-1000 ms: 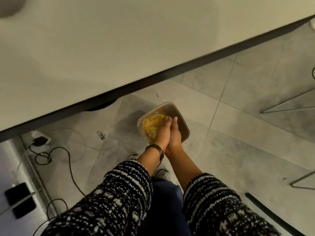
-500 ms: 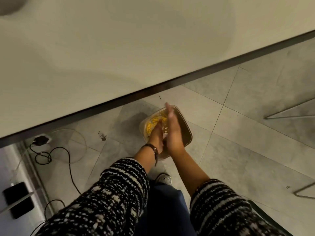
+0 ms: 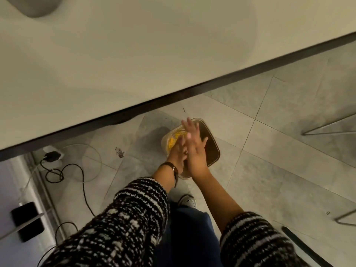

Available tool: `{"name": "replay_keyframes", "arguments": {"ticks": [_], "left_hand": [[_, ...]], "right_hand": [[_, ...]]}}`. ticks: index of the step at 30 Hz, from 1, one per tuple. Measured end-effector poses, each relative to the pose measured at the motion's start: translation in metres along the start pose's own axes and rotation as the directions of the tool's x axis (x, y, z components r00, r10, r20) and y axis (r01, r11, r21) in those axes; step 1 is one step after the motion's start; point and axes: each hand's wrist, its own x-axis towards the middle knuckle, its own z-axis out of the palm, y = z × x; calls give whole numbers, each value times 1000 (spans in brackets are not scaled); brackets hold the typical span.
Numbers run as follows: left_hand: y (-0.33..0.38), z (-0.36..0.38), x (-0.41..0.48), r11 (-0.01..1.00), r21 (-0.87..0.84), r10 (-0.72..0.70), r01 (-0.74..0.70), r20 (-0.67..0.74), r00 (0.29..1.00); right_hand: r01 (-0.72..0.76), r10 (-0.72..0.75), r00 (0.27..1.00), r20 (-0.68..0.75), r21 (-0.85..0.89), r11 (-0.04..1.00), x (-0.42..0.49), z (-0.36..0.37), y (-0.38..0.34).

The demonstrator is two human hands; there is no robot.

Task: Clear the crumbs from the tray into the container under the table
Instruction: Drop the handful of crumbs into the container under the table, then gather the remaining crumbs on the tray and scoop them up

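Observation:
A clear rectangular container (image 3: 212, 149) sits on the grey tiled floor just past the table edge. Yellow crumbs (image 3: 174, 139) lie in its left part. Both hands hover over it, palms brushing against each other. My left hand (image 3: 178, 153), with a dark watch on the wrist, is partly hidden behind my right hand (image 3: 195, 149), whose fingers are spread and blurred. Neither hand holds anything. The tray is not in view.
The white tabletop (image 3: 115, 54) with a dark edge fills the upper left. A black cable (image 3: 81, 176) and a plug (image 3: 51, 156) lie on the floor at left. Metal chair legs (image 3: 327, 128) stand at right. A grey shoe (image 3: 187, 201) shows below the hands.
The hands, pressed together a second ago, have slid against each other, the right one moving forward and spreading its fingers. The view has shifted slightly.

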Motion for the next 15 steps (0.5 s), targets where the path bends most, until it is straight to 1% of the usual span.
{"name": "replay_keyframes", "arguments": {"ticks": [1,2,3,4,5,6,7,9,11,12,13,15], "left_hand": [[11,4,-6,987,-156,-15,23,50,999],[22,5,-17,935,-333,-93,122,100,991],[31,6,-27,879,-435,-154,195,129,980],[38,9,-31,864,-460,-151,204,151,977],[47,10,-39,892,-428,-103,145,120,987],[55,13,-54,911,-405,-61,84,71,996],[61,15,-75,933,-356,-34,46,39,999],[71,21,-114,965,-253,-52,66,60,997],[84,19,-160,970,-214,-92,113,104,990],[94,17,-188,973,-208,-77,99,115,990],[104,13,-216,979,-191,-45,66,114,992],[129,3,-277,990,-143,32,-17,103,994]], "right_hand": [[0,37,992,123,-288,958,-9,2,19],[-90,223,958,180,-551,830,-16,-3,35],[-199,449,880,153,-740,642,-20,-15,43],[-271,594,802,58,-851,449,-17,-28,48],[-284,622,783,-9,-894,345,-17,-39,47],[-278,594,804,-18,-895,349,-21,-45,37],[-250,537,843,20,-870,424,-28,-46,20],[-211,454,886,100,-784,584,-45,-40,-25],[-153,397,906,145,-763,628,-68,-41,-82],[-123,355,922,155,-752,648,-81,-46,-113],[-103,317,935,160,-732,673,-94,-51,-145],[-61,276,938,208,-685,726,-119,-64,-206]]}}
